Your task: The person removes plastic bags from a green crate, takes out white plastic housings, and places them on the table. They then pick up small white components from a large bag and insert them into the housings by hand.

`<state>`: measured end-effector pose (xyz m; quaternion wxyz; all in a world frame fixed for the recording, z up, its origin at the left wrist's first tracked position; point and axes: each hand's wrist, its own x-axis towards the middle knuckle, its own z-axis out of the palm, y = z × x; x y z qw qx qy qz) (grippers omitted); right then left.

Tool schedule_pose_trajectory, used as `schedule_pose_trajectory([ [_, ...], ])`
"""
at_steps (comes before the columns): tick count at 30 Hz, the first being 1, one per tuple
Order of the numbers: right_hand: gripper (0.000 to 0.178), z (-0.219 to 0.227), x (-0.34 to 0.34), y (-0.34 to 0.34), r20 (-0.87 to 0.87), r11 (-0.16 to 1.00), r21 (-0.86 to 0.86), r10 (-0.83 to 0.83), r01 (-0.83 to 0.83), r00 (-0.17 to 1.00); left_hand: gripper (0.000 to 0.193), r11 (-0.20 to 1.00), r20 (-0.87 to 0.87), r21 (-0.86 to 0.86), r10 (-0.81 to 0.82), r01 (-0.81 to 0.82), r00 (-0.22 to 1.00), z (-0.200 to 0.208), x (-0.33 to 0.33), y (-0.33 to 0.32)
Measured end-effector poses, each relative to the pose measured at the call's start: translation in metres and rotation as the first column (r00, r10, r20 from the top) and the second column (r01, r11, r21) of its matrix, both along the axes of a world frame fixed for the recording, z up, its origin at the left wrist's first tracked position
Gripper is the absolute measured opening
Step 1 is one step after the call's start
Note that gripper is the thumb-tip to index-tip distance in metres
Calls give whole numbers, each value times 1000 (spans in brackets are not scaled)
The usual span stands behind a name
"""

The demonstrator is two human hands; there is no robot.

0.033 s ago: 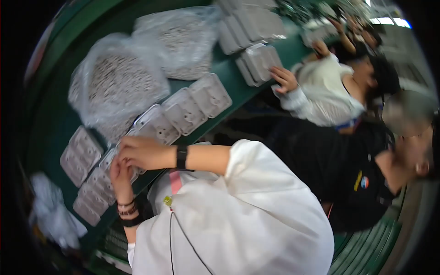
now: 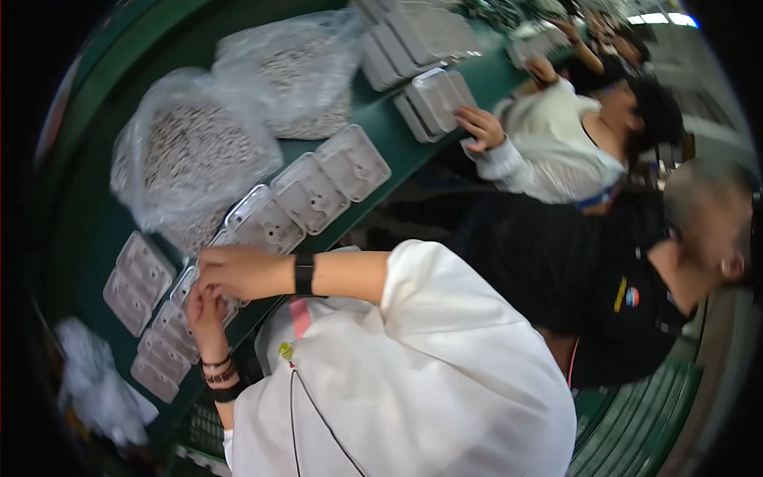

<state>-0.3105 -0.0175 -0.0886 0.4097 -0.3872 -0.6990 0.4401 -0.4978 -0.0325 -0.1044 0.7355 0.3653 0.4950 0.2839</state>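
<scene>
My right hand (image 2: 242,273) reaches in from the right, and its fingertips meet those of my left hand (image 2: 208,322). Both are closed, fingers bent together above a row of grey plastic trays. Anything between the fingertips is too small or hidden to make out. Under and beside my hands, a tray (image 2: 175,327) with moulded hollows is partly covered. Along the row to the right lie more trays, one of them (image 2: 310,193) with small dark spots in its hollows. Beyond my hands, an opened clear plastic bag (image 2: 203,147) holds many small pale pieces.
A second bag (image 2: 298,67) of pale pieces sits behind the first. Left of my hands is another grey tray (image 2: 139,284). Stacked trays (image 2: 425,36) stand farther right, near a co-worker's hand (image 2: 481,129). White crumpled plastic (image 2: 103,381) lies at the lower left.
The view has shifted slightly, so the bags and right-hand trays appear a little farther left. My hands stay together over the same trays.
</scene>
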Motion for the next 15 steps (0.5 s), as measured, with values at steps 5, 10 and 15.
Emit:
schedule_pose_trajectory([
  [5,17,19,2,3,18,999,16,30,-31,999,22,996,170,-32,92,-88,981,10,-1,2],
  [10,17,16,12,-9,113,995,88,-57,47,992,20,979,187,-204,66,-27,980,16,22,-1],
  [15,10,18,43,-7,216,993,99,-88,68,972,18,952,-199,226,-163,208,966,17,43,-2],
])
